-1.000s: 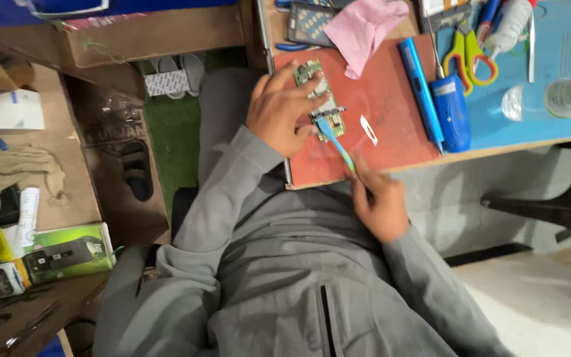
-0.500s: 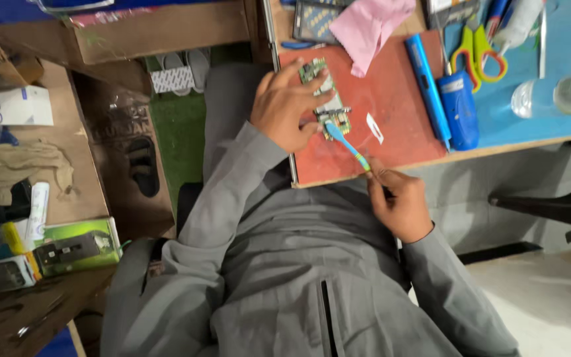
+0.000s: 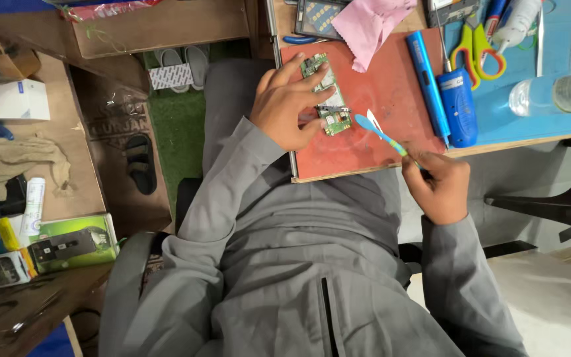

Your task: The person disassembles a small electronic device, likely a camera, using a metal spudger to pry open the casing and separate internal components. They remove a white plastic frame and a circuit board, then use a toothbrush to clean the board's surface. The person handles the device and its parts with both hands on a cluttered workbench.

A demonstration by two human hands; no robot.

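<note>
Since the earlier frames, the right hand (image 3: 439, 188) has drawn back toward the near edge of the work surface, so the tip of the blue plastic pry tool (image 3: 383, 134) now sits just right of the green circuit board (image 3: 327, 94) rather than on it; the left hand (image 3: 287, 106) remains on the board. Nearest the camera, grey sleeves run from the lap up to both hands. The right hand is curled shut around the tool's handle, pinching it between thumb and fingers, wrist hanging off the table edge. The tool appears light, thin and somewhat flexible, best gripped near its rear end as shown. The left hand lies spread, fingers and thumb pressing the board flat against the red mat (image 3: 365, 99). The board, near the mat's left side, looks small, light, stiff and fragile; it is best held by its edges, clear of the components. A small white sliver (image 3: 373, 119) lies just right of the board. Farther off are a blue pen-shaped tool (image 3: 427, 82), a pink cloth (image 3: 368, 26) and yellow-handled scissors (image 3: 477, 56).
</note>
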